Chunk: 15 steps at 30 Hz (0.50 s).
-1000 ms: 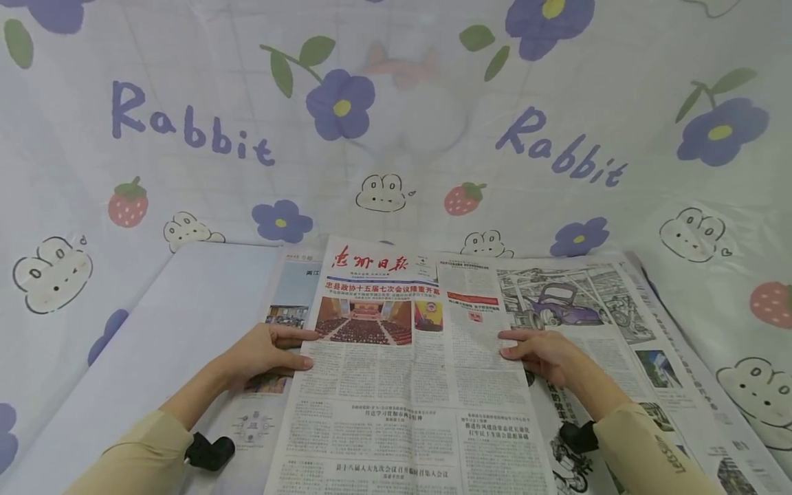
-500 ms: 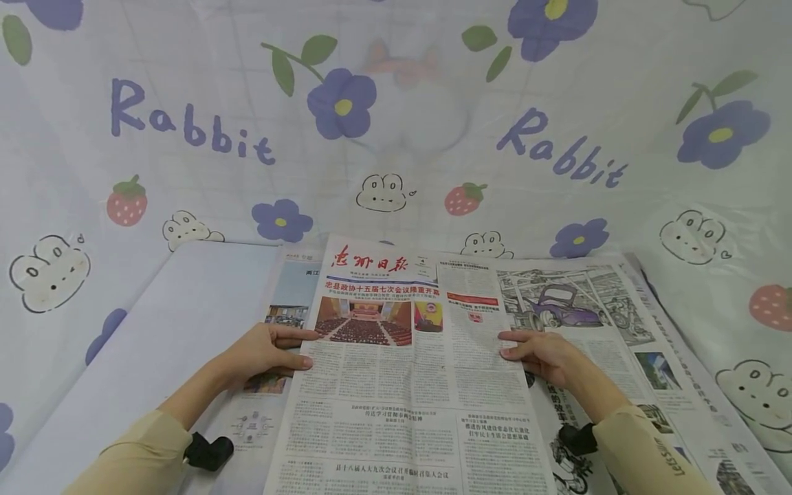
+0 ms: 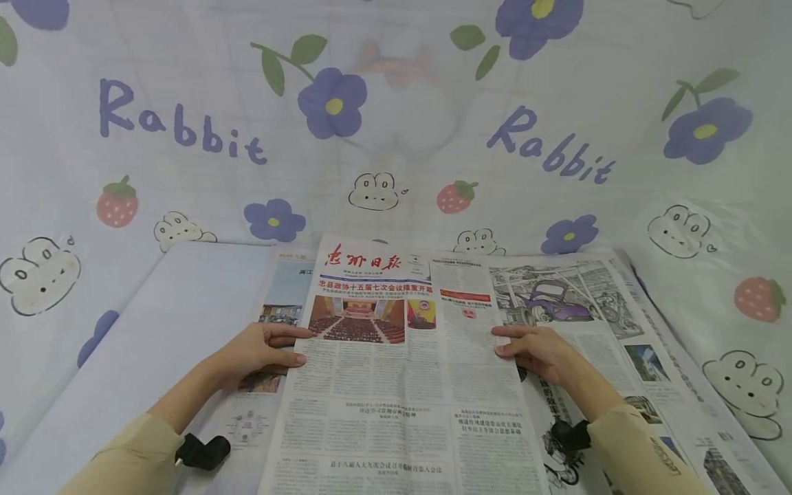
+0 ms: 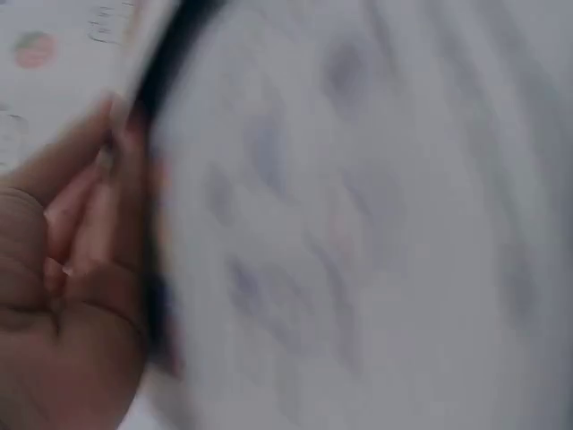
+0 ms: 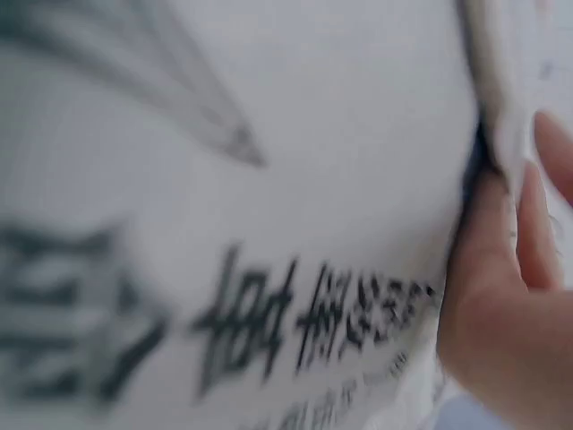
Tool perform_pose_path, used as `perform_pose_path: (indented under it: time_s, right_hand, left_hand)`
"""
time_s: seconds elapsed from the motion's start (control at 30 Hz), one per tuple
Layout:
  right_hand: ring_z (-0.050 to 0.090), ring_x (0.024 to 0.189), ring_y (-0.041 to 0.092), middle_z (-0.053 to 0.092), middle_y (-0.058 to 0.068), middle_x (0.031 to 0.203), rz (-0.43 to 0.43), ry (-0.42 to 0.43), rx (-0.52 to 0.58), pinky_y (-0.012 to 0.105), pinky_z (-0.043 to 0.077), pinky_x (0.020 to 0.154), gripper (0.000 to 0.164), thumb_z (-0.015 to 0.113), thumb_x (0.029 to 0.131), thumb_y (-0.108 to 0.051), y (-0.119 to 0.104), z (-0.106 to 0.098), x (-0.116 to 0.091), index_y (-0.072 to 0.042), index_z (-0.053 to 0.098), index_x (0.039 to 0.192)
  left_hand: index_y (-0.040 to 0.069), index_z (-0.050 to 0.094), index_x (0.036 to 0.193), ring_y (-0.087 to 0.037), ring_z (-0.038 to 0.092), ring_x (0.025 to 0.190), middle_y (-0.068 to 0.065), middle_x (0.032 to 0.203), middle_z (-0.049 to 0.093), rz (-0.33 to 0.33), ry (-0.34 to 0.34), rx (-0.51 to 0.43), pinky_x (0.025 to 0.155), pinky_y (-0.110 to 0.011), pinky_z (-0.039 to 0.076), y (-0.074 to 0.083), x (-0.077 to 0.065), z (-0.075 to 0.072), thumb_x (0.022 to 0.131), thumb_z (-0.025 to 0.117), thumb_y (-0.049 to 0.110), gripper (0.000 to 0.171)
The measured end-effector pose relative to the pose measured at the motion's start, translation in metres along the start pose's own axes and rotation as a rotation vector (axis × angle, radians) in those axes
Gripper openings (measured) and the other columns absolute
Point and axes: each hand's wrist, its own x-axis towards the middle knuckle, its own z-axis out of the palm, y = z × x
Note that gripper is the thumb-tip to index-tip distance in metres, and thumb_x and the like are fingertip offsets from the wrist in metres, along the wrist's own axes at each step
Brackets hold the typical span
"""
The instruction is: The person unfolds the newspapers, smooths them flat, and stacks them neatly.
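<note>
A newspaper (image 3: 402, 385) with a red title and a photo of a large hall stands in the middle of the head view, its top edge away from me. My left hand (image 3: 247, 354) pinches its left edge, thumb and fingertips at the margin. On the opposite edge, my right hand (image 3: 538, 350) pinches it at about the same height. Close up in the left wrist view, blurred printed paper (image 4: 340, 251) fills most of the picture beside the left hand (image 4: 72, 296). Large black characters on the paper (image 5: 358, 179) show beside the right hand (image 5: 501, 313) in the right wrist view.
Under the held paper, another newspaper page with a purple car drawing (image 3: 557, 302) spreads to the right. A page with a blue picture (image 3: 287, 285) shows on the left, beside a large white sheet (image 3: 155, 330). A rabbit-and-flower patterned sheet (image 3: 396, 151) rises behind.
The whole head view has shifted slightly to the left. Both hands keep the same hold on the newspaper.
</note>
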Motion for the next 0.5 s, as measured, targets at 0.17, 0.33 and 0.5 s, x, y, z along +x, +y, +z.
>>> perform_pose_path:
  time_s: [0.17,0.33,0.5]
  right_hand:
    - [0.059,0.112,0.025,0.045,0.023,0.143,-0.060,-0.156,-0.062,0.040,0.050,0.090,0.059,0.070,0.091,-0.005,-0.001,-0.002,-0.034,0.001,0.046,0.145]
    - [0.058,0.115,0.028,0.046,0.021,0.142,-0.067,-0.163,-0.105,0.043,0.050,0.090,0.060,0.067,0.095,-0.013,0.000,0.007,-0.077,0.000,0.042,0.148]
    - [0.062,0.106,0.027,0.052,0.021,0.131,-0.084,0.007,-0.073,0.044,0.054,0.084,0.071,0.067,0.096,-0.019,0.000,0.026,-0.101,0.000,0.027,0.152]
  left_hand:
    - [-0.002,0.059,0.131,-0.036,0.060,0.108,-0.022,0.125,0.059,0.076,0.276,0.454,0.089,-0.049,0.050,0.035,-0.028,0.038,0.089,0.073,0.017,0.048]
    - [0.004,0.060,0.130,-0.034,0.055,0.114,-0.019,0.131,0.054,0.115,0.317,0.544,0.090,-0.051,0.049,0.070,-0.052,0.113,0.088,0.074,0.022,0.048]
    - [0.004,0.060,0.129,-0.029,0.058,0.111,-0.012,0.130,0.054,0.194,0.098,0.303,0.084,-0.038,0.053,0.077,-0.050,0.172,0.093,0.070,0.025,0.043]
